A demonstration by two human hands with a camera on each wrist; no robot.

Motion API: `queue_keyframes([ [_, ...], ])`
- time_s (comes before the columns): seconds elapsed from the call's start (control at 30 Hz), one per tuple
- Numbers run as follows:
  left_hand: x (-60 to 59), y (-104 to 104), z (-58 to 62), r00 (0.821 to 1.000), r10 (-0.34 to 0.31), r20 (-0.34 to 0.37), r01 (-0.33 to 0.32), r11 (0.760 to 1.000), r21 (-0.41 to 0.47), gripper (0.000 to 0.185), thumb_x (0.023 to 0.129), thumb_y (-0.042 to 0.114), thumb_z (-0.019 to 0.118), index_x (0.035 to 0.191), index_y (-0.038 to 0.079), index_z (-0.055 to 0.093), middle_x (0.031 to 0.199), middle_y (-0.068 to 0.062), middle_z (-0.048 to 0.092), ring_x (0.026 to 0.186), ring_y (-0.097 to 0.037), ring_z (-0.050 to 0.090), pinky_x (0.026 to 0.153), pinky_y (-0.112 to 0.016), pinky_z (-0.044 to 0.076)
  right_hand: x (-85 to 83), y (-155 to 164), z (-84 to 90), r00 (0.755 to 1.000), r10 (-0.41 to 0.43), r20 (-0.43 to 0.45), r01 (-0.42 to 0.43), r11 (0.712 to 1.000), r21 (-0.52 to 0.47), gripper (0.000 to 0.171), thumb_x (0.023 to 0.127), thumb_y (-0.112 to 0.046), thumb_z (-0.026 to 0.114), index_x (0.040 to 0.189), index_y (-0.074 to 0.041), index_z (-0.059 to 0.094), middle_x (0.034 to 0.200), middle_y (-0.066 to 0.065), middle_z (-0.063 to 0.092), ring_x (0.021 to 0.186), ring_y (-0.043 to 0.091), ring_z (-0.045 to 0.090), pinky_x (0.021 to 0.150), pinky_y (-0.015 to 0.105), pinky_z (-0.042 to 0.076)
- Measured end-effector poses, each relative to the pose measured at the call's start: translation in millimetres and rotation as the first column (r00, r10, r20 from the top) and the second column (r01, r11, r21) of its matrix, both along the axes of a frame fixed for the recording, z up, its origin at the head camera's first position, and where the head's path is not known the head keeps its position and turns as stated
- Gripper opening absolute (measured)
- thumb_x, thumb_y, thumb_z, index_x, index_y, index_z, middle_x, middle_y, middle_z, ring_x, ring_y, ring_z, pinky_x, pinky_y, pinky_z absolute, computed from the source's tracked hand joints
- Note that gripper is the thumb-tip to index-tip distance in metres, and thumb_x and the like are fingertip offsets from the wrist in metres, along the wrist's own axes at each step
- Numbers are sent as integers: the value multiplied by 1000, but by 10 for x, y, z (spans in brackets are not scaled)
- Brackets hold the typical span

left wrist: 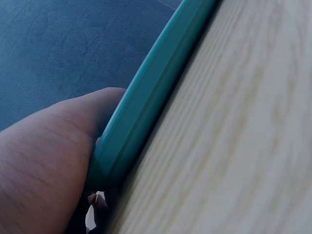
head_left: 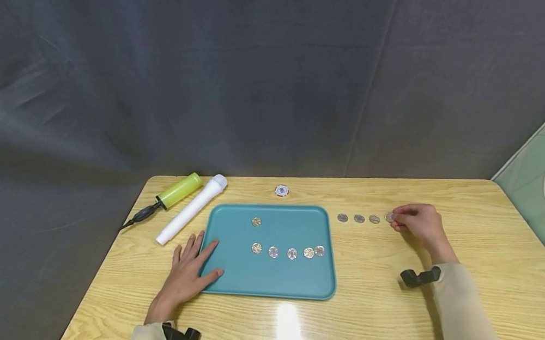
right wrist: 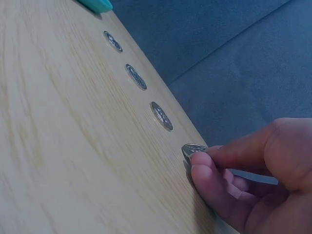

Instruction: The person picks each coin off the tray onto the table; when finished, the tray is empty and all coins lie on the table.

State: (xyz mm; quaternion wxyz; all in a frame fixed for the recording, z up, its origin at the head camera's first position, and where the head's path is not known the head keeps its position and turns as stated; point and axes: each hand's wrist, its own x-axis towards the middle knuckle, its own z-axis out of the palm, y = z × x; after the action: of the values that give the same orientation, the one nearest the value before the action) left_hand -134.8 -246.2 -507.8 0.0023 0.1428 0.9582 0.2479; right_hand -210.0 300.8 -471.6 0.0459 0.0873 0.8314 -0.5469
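My right hand pinches a silver coin between thumb and fingertips, at the right end of a row. The coin is slightly tilted, low over the wood, its near part covered by the fingers. Leading left from it, three more coins lie flat: one coin is closest to the hand, and the farthest coin is beside the tray. My left hand rests with spread fingers on the left rim of a teal tray. Inside the tray are several gold and silver coins, including a gold coin set apart near the back.
Behind the tray lies a white poker chip. A white microphone-shaped stick and a yellow-green hand pump with a black nozzle lie at the back left. Dark cloth hangs behind the wooden table.
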Motion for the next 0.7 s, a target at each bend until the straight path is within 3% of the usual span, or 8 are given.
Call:
queue_keyframes([
  [0.43,-12,-11,-25,1000,-2,12,2,1000,11,75,92,45,67,156,16,39,168,-21,17,155,-48,9,118,-71,3,-3,4,18,1000,6,-20,-2,987,163,28,97,0,58,115,20,64,88,11,76,67,-4,68,66,18,60],
  [0.7,1,-12,-20,1000,-9,-27,9,1000,15,74,92,44,67,155,15,41,166,-24,19,153,-51,12,115,-73,5,-17,35,5,1000,10,-24,-6,985,172,28,96,1,58,116,20,63,95,19,75,67,-4,67,67,19,60],
])
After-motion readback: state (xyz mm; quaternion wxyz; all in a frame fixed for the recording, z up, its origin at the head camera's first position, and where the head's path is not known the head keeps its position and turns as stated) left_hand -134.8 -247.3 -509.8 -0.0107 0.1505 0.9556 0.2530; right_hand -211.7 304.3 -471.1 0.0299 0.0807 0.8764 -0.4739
